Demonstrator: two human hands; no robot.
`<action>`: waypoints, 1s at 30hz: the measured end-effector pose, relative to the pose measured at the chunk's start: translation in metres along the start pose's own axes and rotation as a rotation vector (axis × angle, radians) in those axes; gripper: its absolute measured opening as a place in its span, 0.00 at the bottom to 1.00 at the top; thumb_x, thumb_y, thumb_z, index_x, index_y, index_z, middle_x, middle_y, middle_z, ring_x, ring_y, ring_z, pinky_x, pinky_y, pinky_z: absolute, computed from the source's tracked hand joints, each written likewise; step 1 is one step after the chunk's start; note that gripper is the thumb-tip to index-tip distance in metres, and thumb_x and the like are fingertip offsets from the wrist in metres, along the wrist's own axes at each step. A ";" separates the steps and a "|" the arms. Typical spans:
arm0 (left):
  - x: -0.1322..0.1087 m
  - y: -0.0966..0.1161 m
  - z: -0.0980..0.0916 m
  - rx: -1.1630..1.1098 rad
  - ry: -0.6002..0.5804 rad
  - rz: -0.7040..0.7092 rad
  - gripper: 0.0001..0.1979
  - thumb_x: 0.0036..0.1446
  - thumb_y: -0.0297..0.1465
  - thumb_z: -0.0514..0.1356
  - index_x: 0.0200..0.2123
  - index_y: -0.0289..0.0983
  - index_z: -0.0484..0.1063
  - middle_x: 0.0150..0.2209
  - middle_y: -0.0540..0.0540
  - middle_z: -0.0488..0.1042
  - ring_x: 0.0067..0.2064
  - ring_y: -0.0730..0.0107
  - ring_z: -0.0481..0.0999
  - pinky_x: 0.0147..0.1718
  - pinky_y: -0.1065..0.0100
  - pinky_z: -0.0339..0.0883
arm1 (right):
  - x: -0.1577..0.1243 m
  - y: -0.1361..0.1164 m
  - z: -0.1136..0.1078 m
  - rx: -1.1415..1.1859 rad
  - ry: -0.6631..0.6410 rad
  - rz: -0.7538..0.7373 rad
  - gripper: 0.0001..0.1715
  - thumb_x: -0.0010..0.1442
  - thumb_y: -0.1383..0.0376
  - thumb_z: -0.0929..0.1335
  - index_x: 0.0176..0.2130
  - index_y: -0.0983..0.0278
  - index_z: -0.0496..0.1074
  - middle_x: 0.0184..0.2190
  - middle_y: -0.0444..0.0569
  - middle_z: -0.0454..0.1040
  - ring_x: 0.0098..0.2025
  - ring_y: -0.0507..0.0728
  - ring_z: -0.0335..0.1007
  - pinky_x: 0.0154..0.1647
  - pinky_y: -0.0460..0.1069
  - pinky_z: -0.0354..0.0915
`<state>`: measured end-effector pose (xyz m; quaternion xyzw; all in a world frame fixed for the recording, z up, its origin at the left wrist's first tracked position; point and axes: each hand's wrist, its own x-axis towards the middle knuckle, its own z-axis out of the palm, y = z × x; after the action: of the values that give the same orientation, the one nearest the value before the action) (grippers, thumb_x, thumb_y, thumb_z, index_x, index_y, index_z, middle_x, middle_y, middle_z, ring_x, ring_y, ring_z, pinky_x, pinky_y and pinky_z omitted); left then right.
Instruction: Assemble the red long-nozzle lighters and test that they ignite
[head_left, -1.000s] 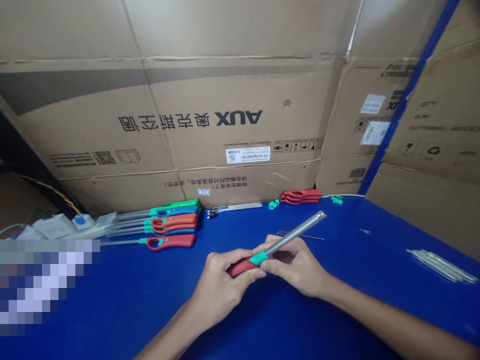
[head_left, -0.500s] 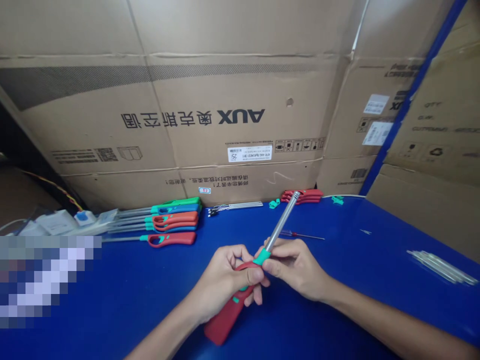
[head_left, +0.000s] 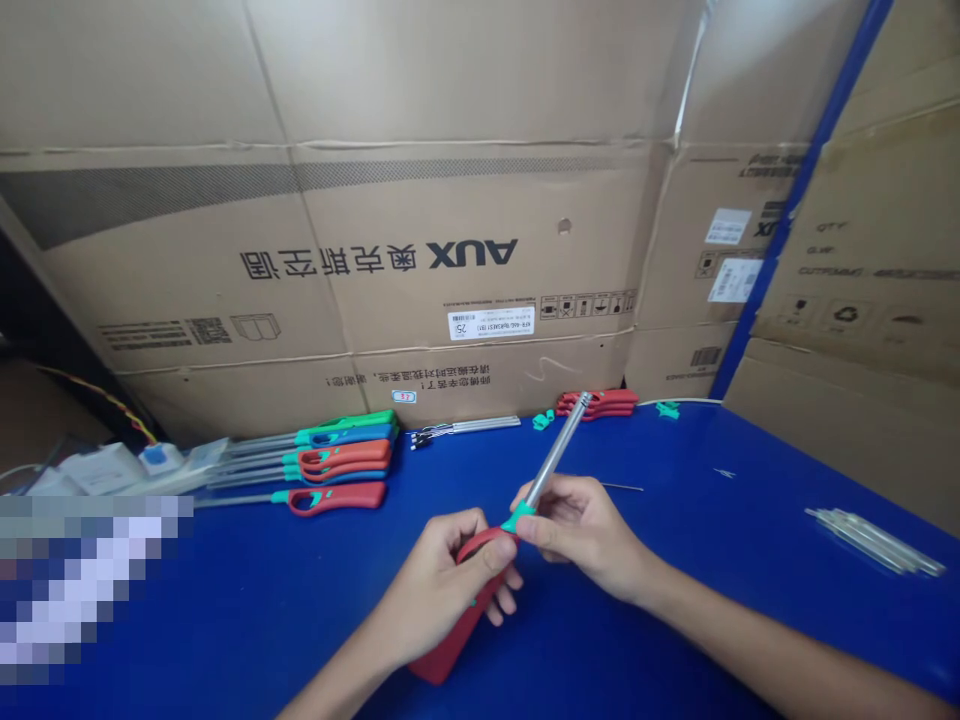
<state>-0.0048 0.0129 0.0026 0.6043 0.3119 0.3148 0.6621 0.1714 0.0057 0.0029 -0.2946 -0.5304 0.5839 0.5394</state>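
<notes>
A red lighter [head_left: 448, 645] with a green collar and a silver metal tube [head_left: 556, 450] is held over the blue table, its tube tilted up to the right. My left hand [head_left: 459, 570] wraps round the red body near the trigger loop, the thumb on top. At the green collar [head_left: 519, 517], my right hand [head_left: 589, 530] pinches with thumb and fingers where the tube meets the body. My left palm and fingers hide part of the body.
Several lighters [head_left: 341, 457] lie in a row at the left. Behind are metal tubes with wires [head_left: 480, 425], green parts [head_left: 543, 420] and stacked red bodies [head_left: 598, 403]. Clear-looking sticks [head_left: 874, 540] lie right on the blue table [head_left: 675, 640]. Cardboard [head_left: 450, 210] stands behind.
The view has shifted slightly. The red body has rolled a little in my left hand, so its trigger area shows less. Both hands keep hold of the lighter.
</notes>
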 end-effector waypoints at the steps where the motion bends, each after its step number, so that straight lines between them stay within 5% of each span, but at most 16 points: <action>1: -0.001 -0.001 0.000 -0.002 -0.044 -0.021 0.25 0.52 0.51 0.62 0.29 0.36 0.59 0.24 0.47 0.76 0.20 0.72 0.75 0.19 0.73 0.68 | 0.000 0.000 -0.001 0.015 -0.006 0.016 0.16 0.44 0.63 0.79 0.31 0.68 0.74 0.23 0.41 0.69 0.20 0.44 0.57 0.17 0.41 0.53; 7: -0.006 -0.003 0.002 0.056 -0.100 0.023 0.23 0.58 0.52 0.55 0.31 0.37 0.58 0.20 0.55 0.66 0.13 0.84 0.60 0.11 0.81 0.53 | -0.001 0.002 0.001 0.097 -0.039 0.045 0.19 0.47 0.59 0.78 0.36 0.66 0.73 0.23 0.39 0.66 0.16 0.42 0.51 0.15 0.41 0.47; 19: -0.010 -0.007 0.011 0.058 -0.089 0.006 0.25 0.57 0.56 0.53 0.31 0.40 0.54 0.19 0.58 0.62 0.13 0.83 0.55 0.10 0.79 0.47 | -0.006 0.007 0.001 0.101 -0.075 0.061 0.17 0.47 0.62 0.78 0.30 0.68 0.70 0.22 0.39 0.65 0.18 0.43 0.54 0.16 0.42 0.50; 27: -0.018 -0.011 0.010 0.693 0.154 0.134 0.16 0.67 0.43 0.46 0.31 0.40 0.59 0.22 0.54 0.66 0.22 0.76 0.62 0.24 0.72 0.54 | -0.007 0.009 0.007 0.141 -0.037 0.128 0.18 0.46 0.61 0.78 0.30 0.67 0.70 0.19 0.39 0.64 0.17 0.43 0.51 0.16 0.42 0.47; 30: -0.017 -0.010 0.009 0.585 0.104 0.107 0.17 0.66 0.45 0.47 0.30 0.40 0.58 0.20 0.55 0.64 0.20 0.77 0.60 0.21 0.73 0.53 | -0.006 0.009 0.006 0.121 -0.046 0.140 0.19 0.45 0.60 0.79 0.29 0.67 0.70 0.19 0.39 0.64 0.18 0.44 0.52 0.16 0.42 0.47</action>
<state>-0.0075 -0.0067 -0.0065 0.7681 0.3907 0.2764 0.4254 0.1640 -0.0002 -0.0054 -0.2842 -0.4845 0.6578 0.5018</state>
